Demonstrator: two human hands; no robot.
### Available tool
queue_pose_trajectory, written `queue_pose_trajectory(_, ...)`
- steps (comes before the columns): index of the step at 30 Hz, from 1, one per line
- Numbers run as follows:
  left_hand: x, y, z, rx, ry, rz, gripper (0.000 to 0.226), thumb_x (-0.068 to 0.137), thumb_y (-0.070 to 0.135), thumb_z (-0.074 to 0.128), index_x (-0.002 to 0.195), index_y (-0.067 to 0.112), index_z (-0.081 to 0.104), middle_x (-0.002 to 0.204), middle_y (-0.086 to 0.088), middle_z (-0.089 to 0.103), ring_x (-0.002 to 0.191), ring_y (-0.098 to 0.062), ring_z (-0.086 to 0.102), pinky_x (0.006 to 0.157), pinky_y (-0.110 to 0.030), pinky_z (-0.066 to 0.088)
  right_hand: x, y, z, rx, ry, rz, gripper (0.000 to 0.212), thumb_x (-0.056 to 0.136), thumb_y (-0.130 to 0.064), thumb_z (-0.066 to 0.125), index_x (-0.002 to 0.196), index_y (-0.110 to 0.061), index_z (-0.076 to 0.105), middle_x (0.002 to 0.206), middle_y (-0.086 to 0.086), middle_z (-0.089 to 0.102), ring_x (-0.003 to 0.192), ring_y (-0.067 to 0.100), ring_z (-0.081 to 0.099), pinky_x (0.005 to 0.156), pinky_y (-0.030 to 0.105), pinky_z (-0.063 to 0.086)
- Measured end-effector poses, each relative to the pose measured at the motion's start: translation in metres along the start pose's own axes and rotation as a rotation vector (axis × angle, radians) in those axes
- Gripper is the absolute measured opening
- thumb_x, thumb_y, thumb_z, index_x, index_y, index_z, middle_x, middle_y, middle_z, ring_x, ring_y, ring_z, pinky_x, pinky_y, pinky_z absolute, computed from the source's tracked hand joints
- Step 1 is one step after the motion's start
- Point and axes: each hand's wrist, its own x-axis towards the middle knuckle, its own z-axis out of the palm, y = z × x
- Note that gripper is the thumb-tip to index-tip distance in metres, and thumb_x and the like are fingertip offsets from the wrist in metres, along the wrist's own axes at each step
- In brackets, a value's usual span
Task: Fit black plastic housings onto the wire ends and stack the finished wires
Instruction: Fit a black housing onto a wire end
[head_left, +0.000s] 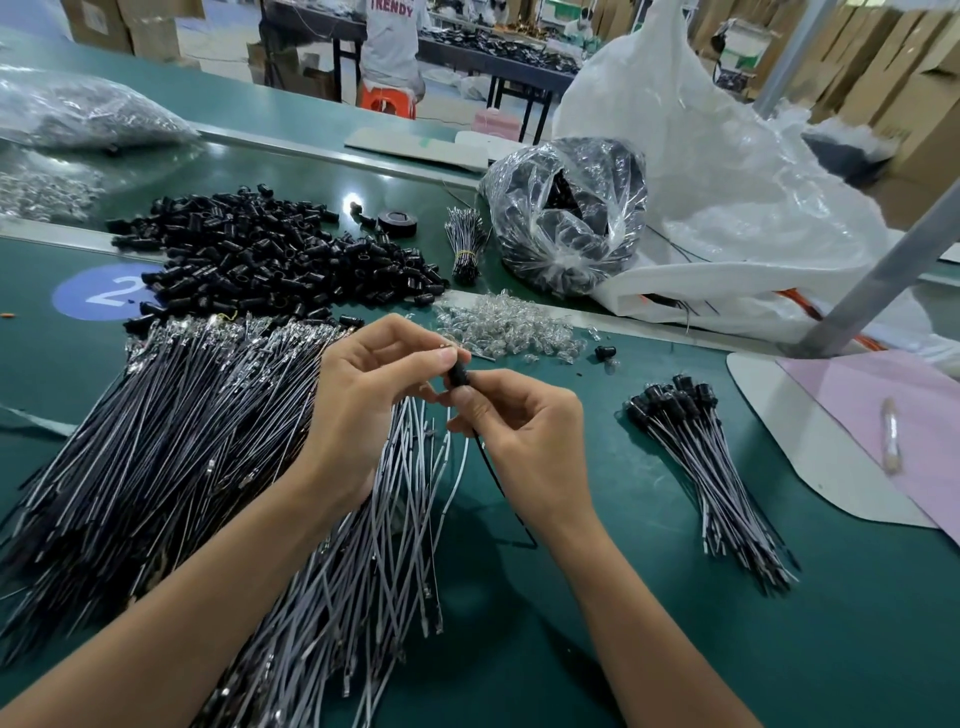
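A green table (779, 649) fills the view. At its far left lies a crinkled plastic bag (78, 109), and nearer is a round blue sticker (98, 293) with a white 2. Just right of the sticker spreads a heap of housings (270, 254), and near it a broad fan of loose wires (171, 415) reaches to the near edge. Above these wires, the left hand (363, 410) pinches the top of a black housing (458, 375) with thumb and fingertips. The right hand (524, 431) grips its lower end, and a thin wire (493, 478) hangs down from there. Beyond the hands lie a roll of tape (397, 221), a tied bundle (465, 244) and a scatter of clear bulbs (509, 327). Further right sit a clear bag (566, 218) of dark parts and a big white sack (727, 182). The finished wires (711, 467) lie stacked to the right of the hands, housings pointing far. At the right edge are a pink sheet (883, 415) and a slanting metal post (883, 270). In the room behind, a person (392, 41) sits on an orange stool (389, 101), with cardboard boxes (909, 67) at far right.
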Motion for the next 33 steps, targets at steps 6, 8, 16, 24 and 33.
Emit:
queue_pose_trajectory(6,-0.003,-0.002,0.001,-0.011,-0.131,-0.027,0.027,0.079,0.016,0.074,0.104,0.012,0.065,0.095,-0.011,0.076,0.084,-0.018,0.071,0.072,-0.024,0.055,0.002,0.0,0.0,0.042,0.064,-0.013,0.009,0.088,-0.005,0.069,0.083,-0.008,0.075,0.073,0.004,0.074,0.062,0.014,0.07,0.062,0.026,0.056)
queue_pose_trajectory(8,-0.003,-0.002,0.002,0.03,-0.166,-0.05,0.037,0.076,0.017,0.076,0.112,0.011,0.066,0.098,-0.009,0.076,0.086,-0.015,0.071,0.074,-0.021,0.054,0.002,0.001,-0.001,0.058,0.078,-0.023,0.008,0.089,-0.003,0.069,0.084,-0.006,0.075,0.075,0.003,0.074,0.061,0.012,0.069,0.06,0.022,0.053)
queue_pose_trajectory(16,-0.006,-0.003,0.008,-0.014,-0.107,0.034,0.024,0.077,0.01,0.068,0.1,0.007,0.072,0.094,-0.006,0.077,0.086,-0.013,0.072,0.072,-0.02,0.055,0.001,0.004,0.001,0.116,0.064,-0.092,0.008,0.087,0.0,0.065,0.086,-0.003,0.073,0.071,0.006,0.072,0.063,0.01,0.067,0.062,0.022,0.054)
queue_pose_trajectory(24,-0.01,0.002,0.014,-0.074,-0.098,0.091,0.026,0.077,0.009,0.067,0.103,0.008,0.073,0.092,-0.007,0.077,0.088,-0.016,0.073,0.074,-0.022,0.056,0.0,0.005,0.005,0.138,0.052,-0.146,0.008,0.089,-0.004,0.065,0.087,0.001,0.071,0.075,-0.002,0.069,0.071,0.01,0.066,0.071,0.03,0.057)
queue_pose_trajectory(33,-0.01,0.008,0.011,-0.076,-0.102,0.16,0.024,0.076,0.019,0.072,0.099,0.02,0.078,0.089,-0.003,0.077,0.093,-0.023,0.073,0.084,-0.028,0.056,0.001,0.004,0.008,0.127,0.019,-0.171,0.009,0.089,0.004,0.063,0.083,0.004,0.071,0.077,0.002,0.07,0.075,0.007,0.066,0.075,0.024,0.052)
